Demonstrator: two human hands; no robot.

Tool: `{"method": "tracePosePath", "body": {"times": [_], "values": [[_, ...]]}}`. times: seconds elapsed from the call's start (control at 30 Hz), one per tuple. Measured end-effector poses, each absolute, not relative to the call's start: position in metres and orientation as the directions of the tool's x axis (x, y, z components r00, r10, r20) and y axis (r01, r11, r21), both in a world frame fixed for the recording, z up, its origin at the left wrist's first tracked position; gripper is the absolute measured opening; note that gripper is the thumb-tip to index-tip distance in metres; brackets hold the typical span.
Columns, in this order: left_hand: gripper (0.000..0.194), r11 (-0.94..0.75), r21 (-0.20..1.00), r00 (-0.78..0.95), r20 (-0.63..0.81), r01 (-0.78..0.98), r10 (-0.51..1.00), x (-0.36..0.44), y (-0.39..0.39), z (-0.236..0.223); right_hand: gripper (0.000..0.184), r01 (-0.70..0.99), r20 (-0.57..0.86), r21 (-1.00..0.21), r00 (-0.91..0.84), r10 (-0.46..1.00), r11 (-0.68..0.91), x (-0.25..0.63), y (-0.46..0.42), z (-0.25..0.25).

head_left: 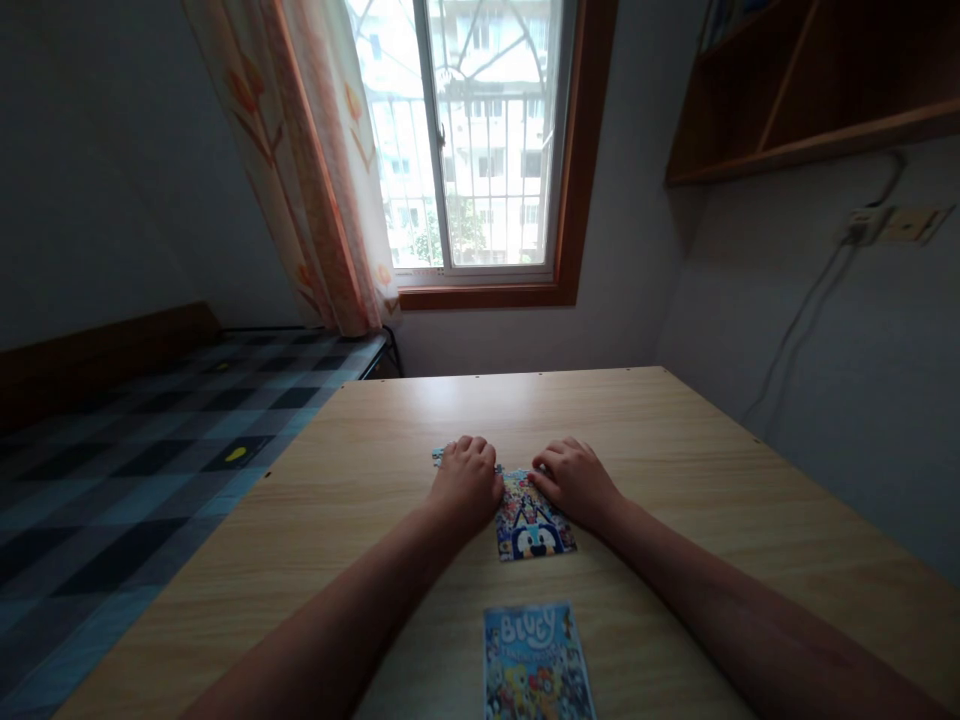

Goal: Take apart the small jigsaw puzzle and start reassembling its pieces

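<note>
A wood-grain desk (360,450) stands before a window (495,150). Between its left and right edges lies a jagged-topped jigsaw puzzle (534,535) (a blue cartoon dog's face at its bottom). The left hand (466,480) bends at the puzzle's left side, with puzzle pieces (438,456) showing beside it; the right hand (579,485) curls over its upper right corner. Whether either pinches anything, I cannot tell. A Bluey picture sheet (535,660) lies toward the near edge; past the left edge is a checked bed (172,450).
</note>
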State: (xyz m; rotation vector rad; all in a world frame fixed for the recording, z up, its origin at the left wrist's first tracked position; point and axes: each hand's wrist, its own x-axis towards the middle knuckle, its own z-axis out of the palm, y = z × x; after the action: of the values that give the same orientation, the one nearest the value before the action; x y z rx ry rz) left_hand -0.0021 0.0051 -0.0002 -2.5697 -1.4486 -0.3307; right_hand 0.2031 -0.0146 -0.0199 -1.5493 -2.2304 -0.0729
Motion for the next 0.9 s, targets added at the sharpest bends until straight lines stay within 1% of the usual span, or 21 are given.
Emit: {"method": "tracePosePath", "body": {"times": [0.17,0.3,0.43,0.6,0.77,0.83,0.9], "values": [[0.016,-0.519,-0.028,0.504,0.290,0.854,0.814,-0.002,0.006,-0.001,0.018,0.900,0.365,-0.191,-0.306,0.879,0.392,0.204,-0.015,-0.020],[0.012,-0.564,-0.021,0.542,0.306,0.825,0.782,-0.003,0.007,-0.004,0.017,0.891,0.363,-0.202,-0.317,0.876,0.406,0.204,-0.015,-0.019],[0.014,-0.578,-0.006,0.554,0.292,0.816,0.779,-0.004,0.011,-0.006,0.018,0.890,0.359,-0.204,-0.321,0.876,0.409,0.205,-0.014,-0.021],[0.019,-0.579,0.011,0.546,0.317,0.815,0.775,-0.004,0.013,-0.005,0.018,0.889,0.365,-0.196,-0.326,0.872,0.414,0.206,-0.013,-0.022],[0.018,-0.536,0.072,0.459,0.429,0.841,0.778,-0.007,0.013,-0.004,0.019,0.890,0.366,-0.184,-0.333,0.869,0.418,0.207,-0.013,-0.021],[0.019,-0.487,0.101,0.392,0.463,0.867,0.795,-0.011,0.016,-0.005,0.020,0.891,0.367,-0.180,-0.333,0.869,0.418,0.207,-0.013,-0.021],[0.019,-0.416,0.131,0.315,0.464,0.900,0.828,-0.017,0.023,-0.006,0.020,0.890,0.365,-0.181,-0.334,0.869,0.418,0.207,-0.013,-0.021]]}}
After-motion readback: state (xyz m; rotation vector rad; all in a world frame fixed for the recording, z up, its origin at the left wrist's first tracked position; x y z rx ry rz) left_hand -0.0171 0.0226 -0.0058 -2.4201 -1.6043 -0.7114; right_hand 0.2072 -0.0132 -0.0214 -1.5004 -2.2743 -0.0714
